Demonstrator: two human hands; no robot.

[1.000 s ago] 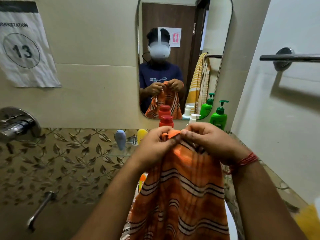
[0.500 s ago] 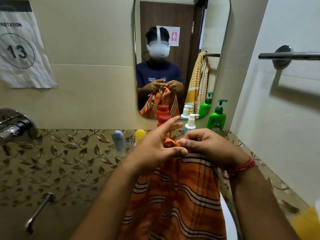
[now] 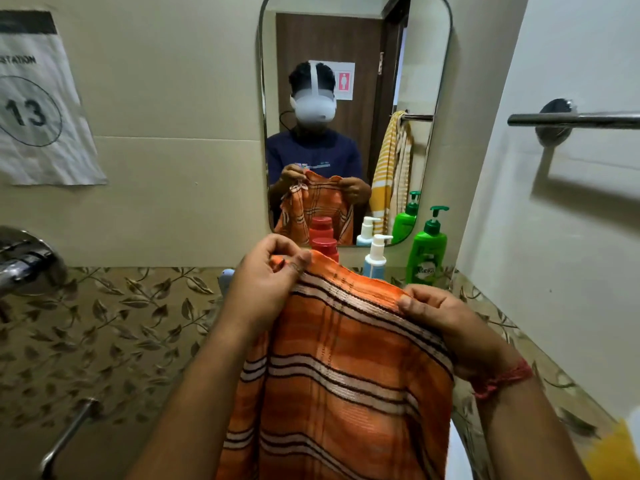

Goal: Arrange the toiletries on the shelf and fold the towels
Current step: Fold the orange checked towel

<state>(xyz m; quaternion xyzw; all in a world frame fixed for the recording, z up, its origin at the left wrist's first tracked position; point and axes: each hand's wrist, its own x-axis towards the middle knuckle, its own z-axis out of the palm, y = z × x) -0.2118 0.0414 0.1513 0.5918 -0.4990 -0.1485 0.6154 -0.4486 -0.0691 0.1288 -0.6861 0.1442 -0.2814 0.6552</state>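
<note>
An orange towel (image 3: 339, 368) with white and dark stripes hangs in front of me, held up by its top edge. My left hand (image 3: 266, 282) pinches the left corner and my right hand (image 3: 440, 317) grips the right corner, lower down, with the edge stretched between them. Behind the towel stand a red-capped bottle (image 3: 325, 245), a white and blue pump bottle (image 3: 375, 256) and a green pump bottle (image 3: 426, 249) under the mirror (image 3: 356, 46). A small blue item (image 3: 225, 277) peeks out beside my left hand. The shelf itself is hidden.
A chrome towel bar (image 3: 571, 120) runs along the right wall. Chrome tap fittings (image 3: 24, 261) sit on the left wall, with a lever (image 3: 65, 438) lower down. A yellow object (image 3: 616, 452) lies at the lower right. A paper sign numbered 13 (image 3: 38, 105) hangs at the left.
My hands, together on one bunched corner before, have moved apart. The right hand has slid right and down along the edge, spreading the towel's top wide.
</note>
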